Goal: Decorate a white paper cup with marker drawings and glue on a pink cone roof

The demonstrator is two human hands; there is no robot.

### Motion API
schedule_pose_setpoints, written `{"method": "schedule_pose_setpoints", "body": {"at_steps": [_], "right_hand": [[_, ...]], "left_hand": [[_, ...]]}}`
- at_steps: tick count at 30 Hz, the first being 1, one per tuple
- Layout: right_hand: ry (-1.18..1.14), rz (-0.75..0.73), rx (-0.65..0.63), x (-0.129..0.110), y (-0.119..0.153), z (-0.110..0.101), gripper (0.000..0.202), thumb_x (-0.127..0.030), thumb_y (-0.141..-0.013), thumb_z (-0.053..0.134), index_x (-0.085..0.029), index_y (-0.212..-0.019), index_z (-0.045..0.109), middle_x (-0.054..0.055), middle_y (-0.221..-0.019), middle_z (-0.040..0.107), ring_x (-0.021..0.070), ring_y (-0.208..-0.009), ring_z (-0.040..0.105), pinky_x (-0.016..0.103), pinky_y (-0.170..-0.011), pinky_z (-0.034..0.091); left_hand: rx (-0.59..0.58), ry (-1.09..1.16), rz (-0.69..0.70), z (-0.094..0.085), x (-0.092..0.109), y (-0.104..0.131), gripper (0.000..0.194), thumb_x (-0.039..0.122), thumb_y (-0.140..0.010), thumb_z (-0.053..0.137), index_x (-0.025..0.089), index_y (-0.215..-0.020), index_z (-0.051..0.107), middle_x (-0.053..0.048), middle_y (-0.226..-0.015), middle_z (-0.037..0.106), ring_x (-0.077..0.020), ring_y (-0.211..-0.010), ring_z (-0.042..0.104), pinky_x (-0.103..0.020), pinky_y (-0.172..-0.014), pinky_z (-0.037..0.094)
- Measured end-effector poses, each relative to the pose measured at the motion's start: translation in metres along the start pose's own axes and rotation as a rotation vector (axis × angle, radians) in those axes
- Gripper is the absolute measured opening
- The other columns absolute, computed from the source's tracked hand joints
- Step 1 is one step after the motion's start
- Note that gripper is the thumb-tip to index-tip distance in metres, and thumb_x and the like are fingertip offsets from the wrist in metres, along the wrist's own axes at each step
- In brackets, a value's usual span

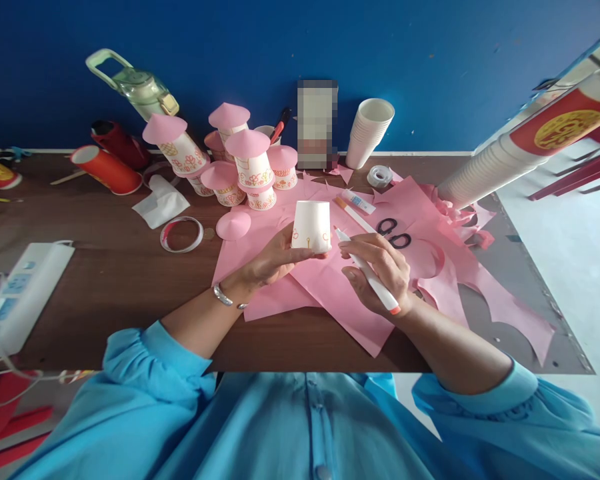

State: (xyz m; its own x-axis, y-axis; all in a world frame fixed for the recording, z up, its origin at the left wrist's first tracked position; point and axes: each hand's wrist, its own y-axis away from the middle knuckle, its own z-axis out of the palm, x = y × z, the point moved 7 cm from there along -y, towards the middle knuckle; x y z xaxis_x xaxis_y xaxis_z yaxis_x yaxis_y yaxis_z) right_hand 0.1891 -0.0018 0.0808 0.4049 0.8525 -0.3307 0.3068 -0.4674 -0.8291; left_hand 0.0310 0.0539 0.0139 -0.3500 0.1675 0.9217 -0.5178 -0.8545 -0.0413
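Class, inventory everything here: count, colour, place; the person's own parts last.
Decorated cup: one, white, left grip.
Markers: two, white-orange, right grip and paper.
Paper: several pieces, pink, table.
Scissors: one, black-handled, on paper.
Tape rolls: two, whitish, left and right.
Labelled tube: one, white, on paper.
Cones: seven visible, pink, left of centre.
Tissue: one, white, left.
Containers: three, red, left.
Bottle: one, pale green, back left.
Cup stacks: two, mainly white, back and right.
Blurred object: one, whitish, back.
Power strip: one, white, left.
Wall: one, blue, back.
Table: one, brown, centre.
Bracelet: one, silver, left wrist.
Sleeves: two, blue, front.
Grips: two, bare, centre.
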Motion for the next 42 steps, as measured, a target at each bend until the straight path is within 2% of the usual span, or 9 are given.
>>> {"method": "schedule_pose_setpoints", "body": {"at_steps": [6, 11, 16, 19, 24, 26, 30, 35, 42], "right_hand": [[0.021, 0.026, -0.015, -0.002, 0.000, 0.001, 0.023, -0.031, -0.109, 0.058, -0.021, -0.129, 0.061, 0.006, -0.092, 0.076, 0.0190, -0.078, 0.076, 0.030, -0.064, 0.062], [0.028, -0.015, 0.014, -0.006, -0.002, 0.001, 0.021, -0.017, -0.100, 0.065, -0.024, -0.120, 0.062, 0.003, -0.090, 0.078, 0.0181, -0.072, 0.076, 0.030, -0.059, 0.062], [0.026, -0.019, 0.018, -0.005, -0.001, 0.000, 0.025, -0.012, -0.097, 0.067, -0.023, -0.119, 0.063, 0.003, -0.090, 0.077, 0.0180, -0.072, 0.075, 0.029, -0.060, 0.062], [0.013, 0.003, 0.018, -0.003, 0.000, -0.001, 0.030, -0.015, -0.099, 0.067, -0.025, -0.127, 0.062, 0.004, -0.095, 0.076, 0.0193, -0.077, 0.076, 0.030, -0.062, 0.062], [0.023, -0.015, 0.036, -0.003, 0.000, -0.004, 0.033, -0.021, -0.106, 0.058, -0.029, -0.138, 0.062, 0.005, -0.097, 0.073, 0.0212, -0.082, 0.074, 0.036, -0.067, 0.065], [0.032, -0.014, 0.036, -0.002, 0.000, -0.004, 0.036, -0.026, -0.109, 0.057, -0.030, -0.144, 0.061, 0.005, -0.098, 0.073, 0.0216, -0.082, 0.073, 0.038, -0.069, 0.065], [0.051, -0.034, 0.050, -0.002, 0.001, -0.003, 0.045, -0.046, -0.113, 0.050, -0.026, -0.152, 0.060, 0.006, -0.097, 0.070, 0.0207, -0.078, 0.069, 0.036, -0.066, 0.063], [0.019, -0.027, 0.064, -0.001, 0.001, -0.005, 0.048, -0.046, -0.112, 0.051, -0.025, -0.154, 0.060, 0.008, -0.099, 0.072, 0.0221, -0.081, 0.071, 0.035, -0.067, 0.063], [0.018, -0.028, 0.051, -0.004, -0.003, -0.007, 0.030, -0.033, -0.108, 0.060, -0.020, -0.135, 0.063, 0.007, -0.092, 0.075, 0.0207, -0.076, 0.075, 0.032, -0.061, 0.062]], "left_hand": [[0.004, -0.114, -0.034, 0.004, 0.003, 0.000, 0.038, 0.041, -0.079, 0.093, 0.019, -0.100, 0.070, -0.004, -0.099, 0.071, -0.0211, -0.093, 0.068, -0.040, -0.089, 0.057], [0.017, -0.114, -0.049, 0.003, 0.001, 0.001, 0.041, 0.043, -0.078, 0.094, 0.021, -0.104, 0.071, -0.004, -0.098, 0.073, -0.0222, -0.094, 0.069, -0.039, -0.089, 0.057], [0.021, -0.036, 0.003, -0.002, -0.001, -0.001, 0.038, 0.040, -0.078, 0.093, 0.023, -0.105, 0.073, -0.004, -0.102, 0.076, -0.0245, -0.102, 0.073, -0.040, -0.094, 0.058], [0.020, 0.094, -0.015, -0.008, -0.008, -0.001, 0.042, 0.036, -0.081, 0.089, 0.023, -0.118, 0.074, -0.008, -0.108, 0.080, -0.0275, -0.108, 0.076, -0.044, -0.100, 0.060], [0.007, 0.297, -0.068, -0.013, -0.014, 0.003, 0.059, 0.040, -0.078, 0.085, 0.021, -0.133, 0.070, -0.012, -0.116, 0.082, -0.0278, -0.102, 0.080, -0.045, -0.099, 0.062], [0.006, 0.358, -0.095, -0.014, -0.014, 0.003, 0.063, 0.041, -0.075, 0.087, 0.020, -0.132, 0.071, -0.012, -0.112, 0.083, -0.0276, -0.100, 0.080, -0.044, -0.099, 0.063], [-0.027, 0.386, -0.171, -0.015, -0.018, 0.005, 0.055, 0.051, -0.072, 0.086, 0.017, -0.114, 0.077, -0.014, -0.099, 0.082, -0.0297, -0.091, 0.079, -0.047, -0.097, 0.063], [0.006, 0.296, -0.105, -0.015, -0.015, 0.005, 0.056, 0.050, -0.076, 0.086, 0.022, -0.122, 0.073, -0.010, -0.102, 0.079, -0.0264, -0.092, 0.077, -0.046, -0.096, 0.062], [0.015, -0.109, -0.022, -0.005, -0.004, 0.003, 0.051, 0.046, -0.075, 0.094, 0.021, -0.113, 0.071, -0.006, -0.105, 0.074, -0.0272, -0.104, 0.070, -0.042, -0.095, 0.056]]}}
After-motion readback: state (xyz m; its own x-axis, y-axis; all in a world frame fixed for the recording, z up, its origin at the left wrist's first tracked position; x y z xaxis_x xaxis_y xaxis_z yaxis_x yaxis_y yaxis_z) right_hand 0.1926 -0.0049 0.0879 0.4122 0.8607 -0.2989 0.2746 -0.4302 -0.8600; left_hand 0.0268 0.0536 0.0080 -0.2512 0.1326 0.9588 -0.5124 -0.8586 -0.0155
